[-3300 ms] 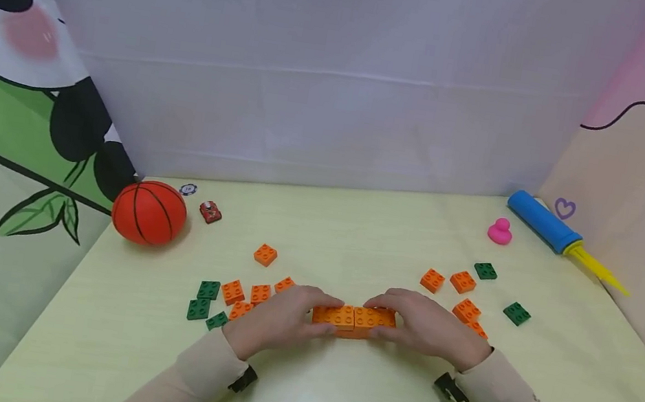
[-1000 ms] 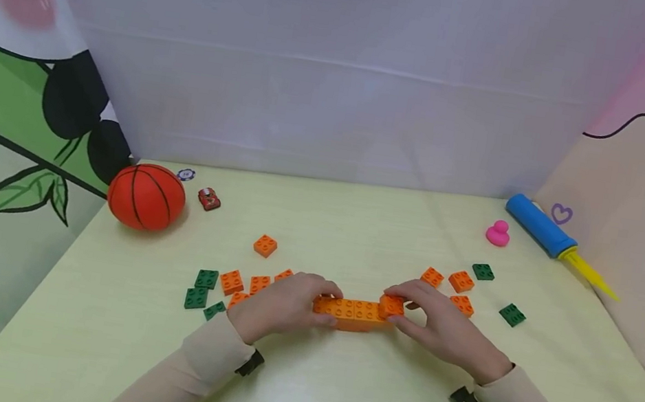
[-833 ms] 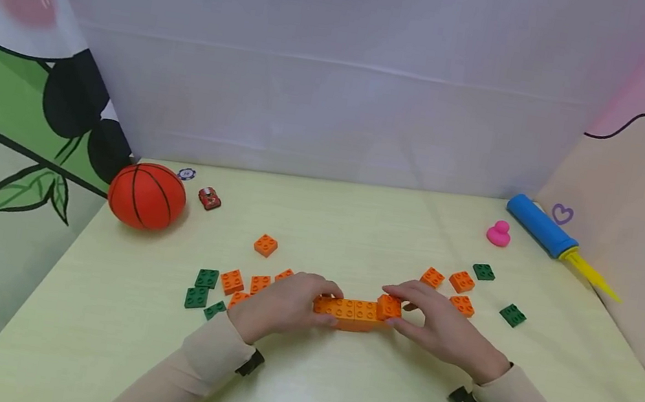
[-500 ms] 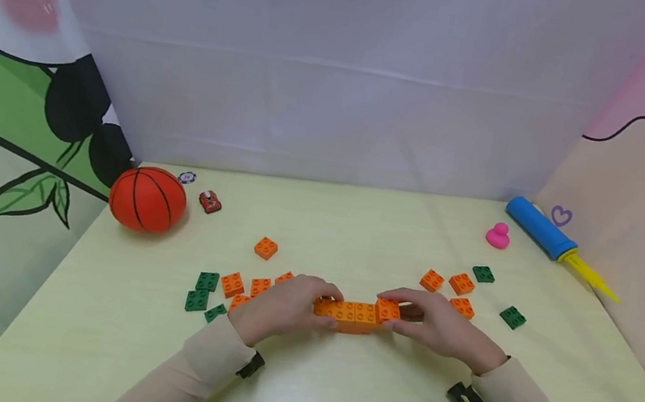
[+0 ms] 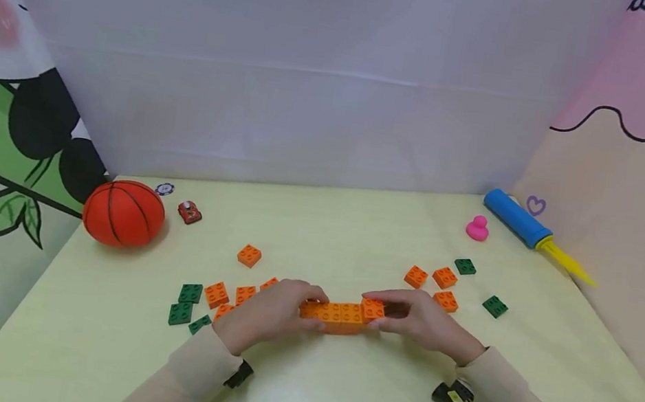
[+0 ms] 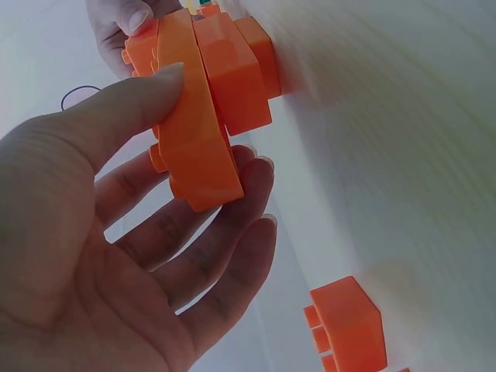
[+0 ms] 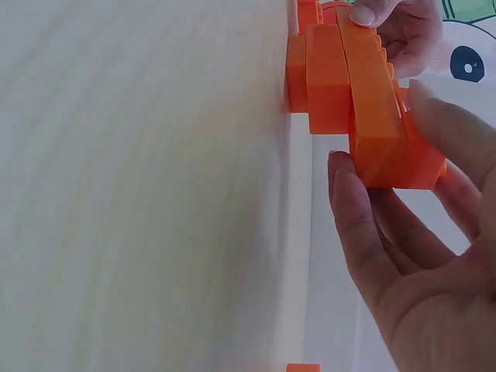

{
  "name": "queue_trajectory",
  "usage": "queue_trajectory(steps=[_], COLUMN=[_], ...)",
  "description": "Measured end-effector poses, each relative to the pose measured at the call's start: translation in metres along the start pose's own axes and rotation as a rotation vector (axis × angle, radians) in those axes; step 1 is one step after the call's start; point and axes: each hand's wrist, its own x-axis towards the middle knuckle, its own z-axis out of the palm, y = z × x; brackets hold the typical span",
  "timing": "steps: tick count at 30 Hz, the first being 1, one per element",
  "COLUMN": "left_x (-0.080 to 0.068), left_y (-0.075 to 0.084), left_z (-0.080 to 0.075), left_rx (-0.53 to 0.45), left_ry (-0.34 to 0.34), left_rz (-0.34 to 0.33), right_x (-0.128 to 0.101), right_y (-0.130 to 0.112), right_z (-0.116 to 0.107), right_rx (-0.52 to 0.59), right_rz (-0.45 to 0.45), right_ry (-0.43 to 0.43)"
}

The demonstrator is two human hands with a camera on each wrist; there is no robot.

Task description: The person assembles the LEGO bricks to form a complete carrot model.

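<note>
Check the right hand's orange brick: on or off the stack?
On: the right wrist view shows the brick against the top of the stack; whether fully pressed, cannot tell.

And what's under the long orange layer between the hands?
Directly beneath, a shorter orange layer; below that, another orange piece. Any studs joining them are covered, so can't be seen.

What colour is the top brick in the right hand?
The top brick is orange, clearest in the head view.

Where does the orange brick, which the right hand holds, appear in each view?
Head: the orange brick sits below center, slightly right.
Left wrist: upper left, by the right hand.
Right wrist: upper right, near end of the stack.
Shared landmark: the left hand, gripping the stack's other end.
</note>
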Motion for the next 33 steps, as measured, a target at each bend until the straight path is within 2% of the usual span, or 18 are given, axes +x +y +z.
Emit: queue_trajectory(steps=[5, 10, 12, 16, 18, 20, 23, 27, 33], left_x=[0.0, 0.002, 0.002, 0.001, 0.001, 0.001, 0.0, 0.0, -0.001], left_y=[0.0, 0.004, 0.006, 0.008, 0.009, 0.009, 0.009, 0.008, 0.009], left_z=[0.003, 0.003, 0.002, -0.001, -0.002, -0.003, -0.003, -0.002, -0.001], left_rx=[0.027, 0.028, 0.027, 0.029, 0.031, 0.035, 0.033, 0.024, 0.025], left_ry=[0.016, 0.004, -0.003, -0.011, -0.012, -0.014, -0.016, -0.016, -0.015], left_rz=[0.016, 0.019, 0.017, -0.004, -0.017, -0.023, -0.028, -0.023, -0.033], right_x=[-0.002, -0.014, -0.02, -0.031, -0.036, -0.039, -0.042, -0.039, -0.032], right_y=[0.0, -0.002, -0.001, 0.005, 0.008, 0.011, 0.015, 0.018, 0.024], right_z=[0.0, -0.008, -0.015, -0.031, -0.039, -0.044, -0.049, -0.053, -0.054], right_rx=[-0.056, -0.122, -0.172, -0.339, -0.446, -0.52, -0.579, -0.576, -0.569], right_rz=[0.007, 0.055, 0.058, 0.047, 0.088, 0.169, 0.293, 0.402, 0.426], right_ry=[-0.007, -0.004, 0.042, 0.197, 0.264, 0.288, 0.265, 0.221, 0.167])
